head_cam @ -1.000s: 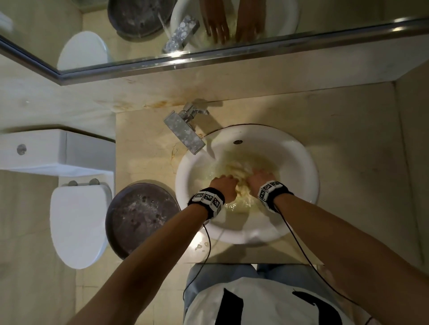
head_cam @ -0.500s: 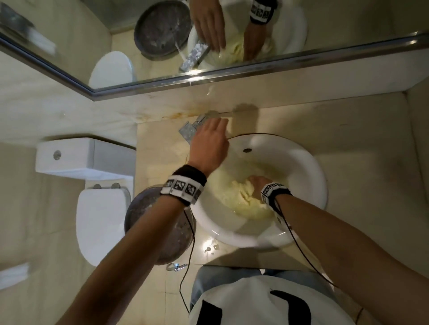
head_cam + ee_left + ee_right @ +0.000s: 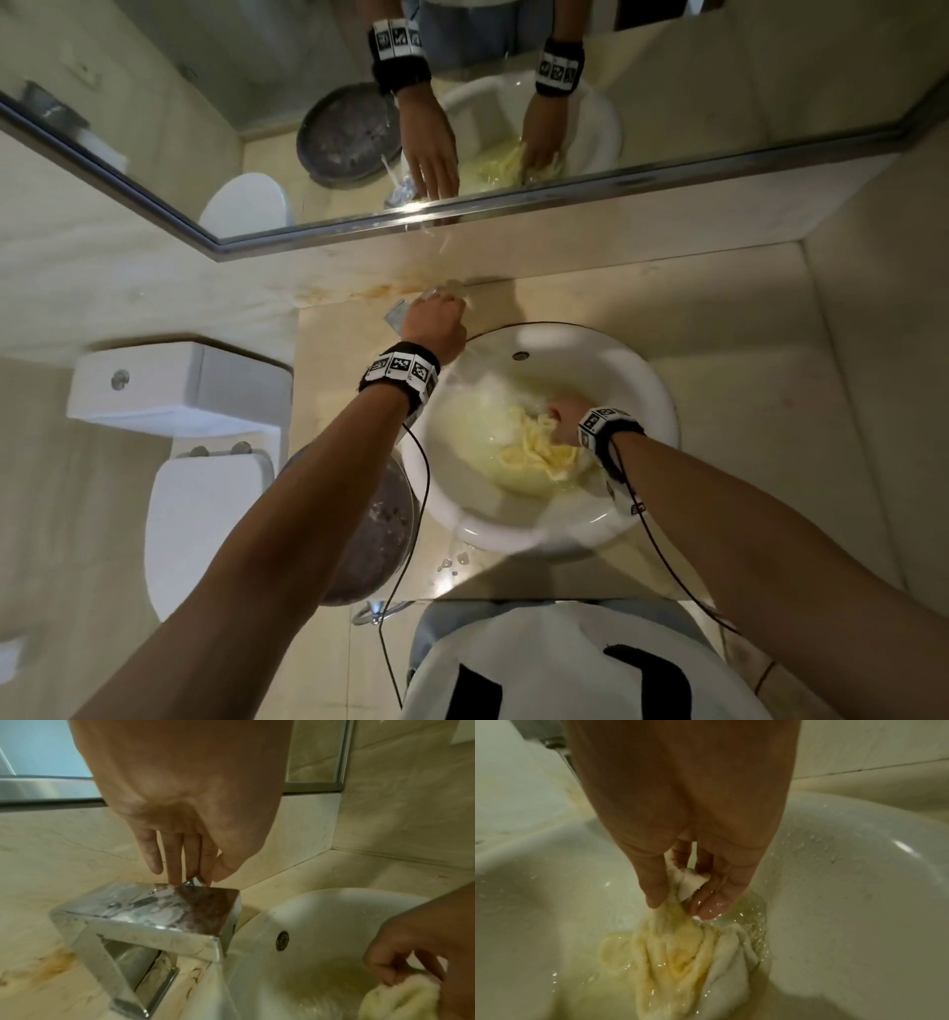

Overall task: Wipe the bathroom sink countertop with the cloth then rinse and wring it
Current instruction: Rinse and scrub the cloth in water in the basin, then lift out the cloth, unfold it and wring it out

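A wet yellow-and-white cloth (image 3: 539, 447) (image 3: 680, 963) lies bunched in the bottom of the round white sink (image 3: 662, 401), in shallow yellowish water. My right hand (image 3: 565, 416) (image 3: 680, 900) pinches its upper end between thumb and fingers. My left hand (image 3: 436, 324) (image 3: 195, 876) reaches down behind the square chrome faucet (image 3: 159, 908) (image 3: 398, 318) and pinches its small lever (image 3: 194, 881). Water runs from the spout into the basin (image 3: 226, 973). The beige countertop (image 3: 744, 360) surrounds the sink.
A mirror (image 3: 513, 103) with a metal frame runs along the wall behind. To the left, below the counter, stand a white toilet (image 3: 205, 514) with its cistern (image 3: 174, 380) and a round grey bin (image 3: 380, 529). A wall closes the counter's right side.
My left hand let go of the cloth and moved up and left to the faucet lever. My right hand stayed on the cloth in the basin.
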